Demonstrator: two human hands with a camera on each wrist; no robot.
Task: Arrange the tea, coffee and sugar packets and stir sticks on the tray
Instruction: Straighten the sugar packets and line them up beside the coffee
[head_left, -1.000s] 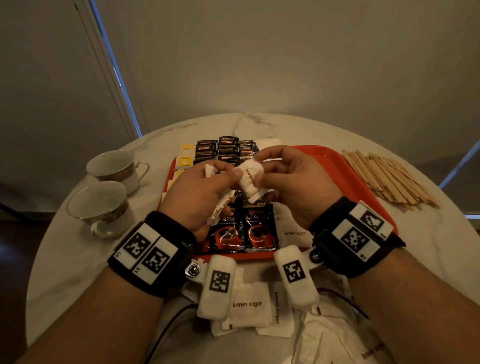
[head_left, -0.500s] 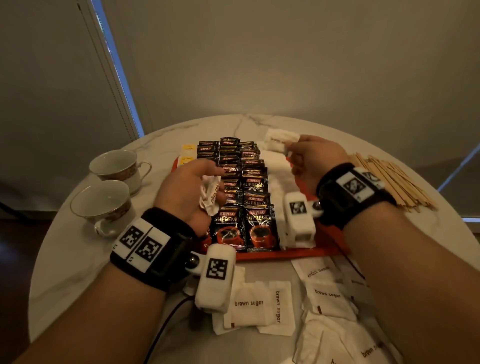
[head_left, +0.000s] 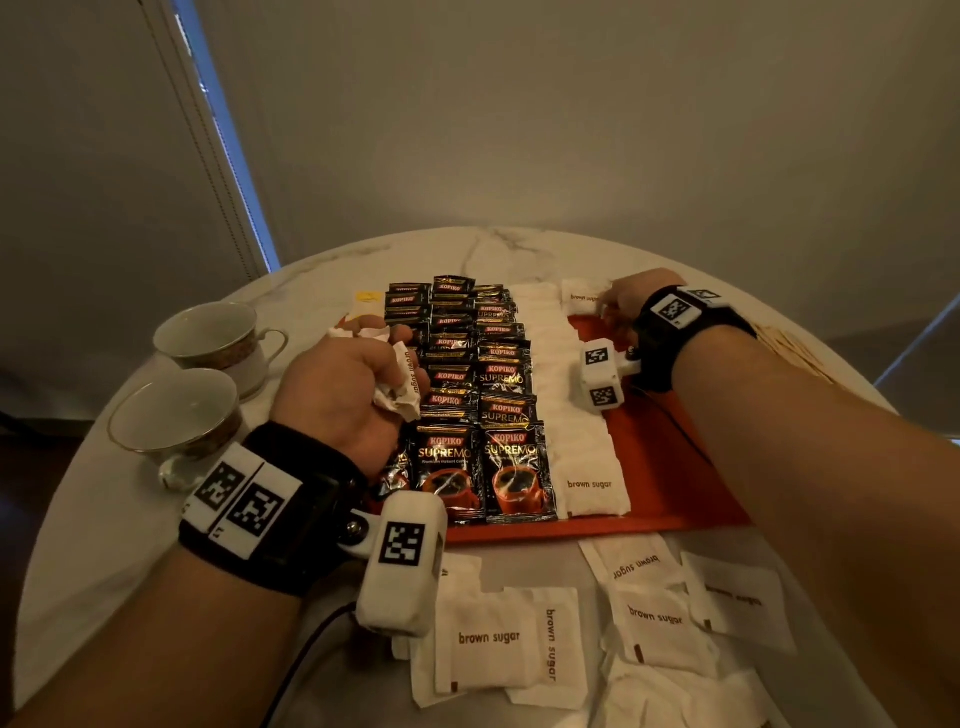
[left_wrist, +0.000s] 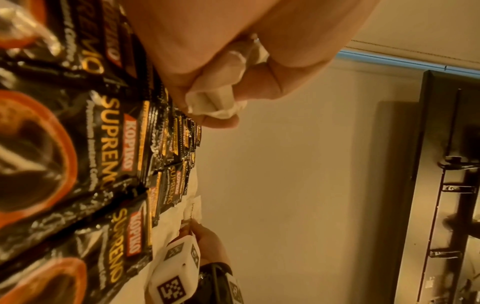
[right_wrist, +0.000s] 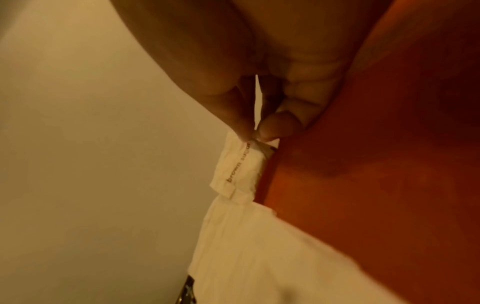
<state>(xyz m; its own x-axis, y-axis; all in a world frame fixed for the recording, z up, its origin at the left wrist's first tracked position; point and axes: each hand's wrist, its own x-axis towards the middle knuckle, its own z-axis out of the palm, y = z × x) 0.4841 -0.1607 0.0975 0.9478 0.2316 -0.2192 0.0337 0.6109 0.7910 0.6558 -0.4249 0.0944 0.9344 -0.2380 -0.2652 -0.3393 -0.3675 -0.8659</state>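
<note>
Right hand (head_left: 631, 299), upper right of head view, pinches one brown sugar packet (head_left: 584, 299) by its edge betw. thumb and fingertip (right_wrist: 279, 125); packet sits at the far end of the red tray (head_left: 670, 467), apparently starting a second column just right of the laid white sugar row (head_left: 574, 415). Edge pinch judged deliberate: lets packet be set flat and squared w/o disturbing neighbours. Left hand (head_left: 348, 384), centre-left of frame, is clenched round a crumpled bunch of sugar packets (head_left: 402, 387), held above the coffee sachets (head_left: 483, 410); serves as a reserve stock so right hand can draw singles. Coffee sachets lie in overlapped rows on tray, centre; yellow tea packets (head_left: 366, 301) at far left corner. More loose sugar packets (head_left: 488, 644) on counter (head_left: 104, 545), lower frame, not yet placed. Stir sticks (head_left: 795, 345) on counter at right edge, partly hidden by forearm. Two teacups (head_left: 176, 410) left of tray.
</note>
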